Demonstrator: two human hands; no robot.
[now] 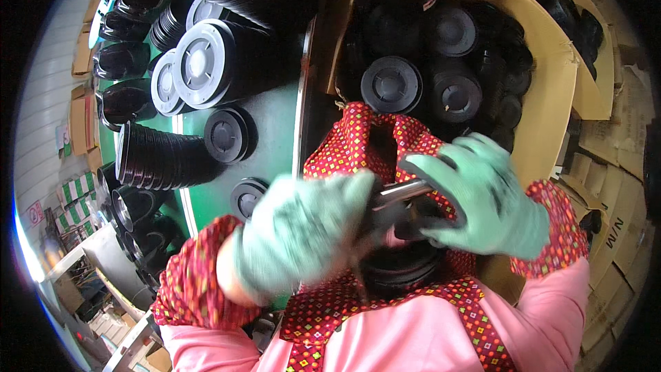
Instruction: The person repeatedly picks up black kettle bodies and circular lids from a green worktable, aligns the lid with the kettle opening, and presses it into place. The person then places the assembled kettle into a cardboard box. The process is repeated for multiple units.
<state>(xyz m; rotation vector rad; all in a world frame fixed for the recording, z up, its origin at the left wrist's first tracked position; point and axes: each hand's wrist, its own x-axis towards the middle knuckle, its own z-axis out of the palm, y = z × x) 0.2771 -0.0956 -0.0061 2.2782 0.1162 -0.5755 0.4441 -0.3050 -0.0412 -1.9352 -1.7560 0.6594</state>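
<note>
Both my hands wear pale green gloves and meet in front of my apron. My right hand [475,196] curls its fingers round a glossy black plastic part [399,193] with a bright highlight along its edge. My left hand [296,231] is smeared by motion, closed like a fist at the near end of that part; what it grips is hidden. Under the hands, a round black piece [399,269] lies at my lap, partly covered and blurred.
Left of me, a green table [275,120] bears stacked black discs [226,136], grey-looking round lids [200,62], a leaning row of nested black rings [162,156] and glossy black housings [124,60]. A large cardboard box [544,89] of black round parts [391,85] stands ahead, right. Flattened cartons [613,234] lie farther right.
</note>
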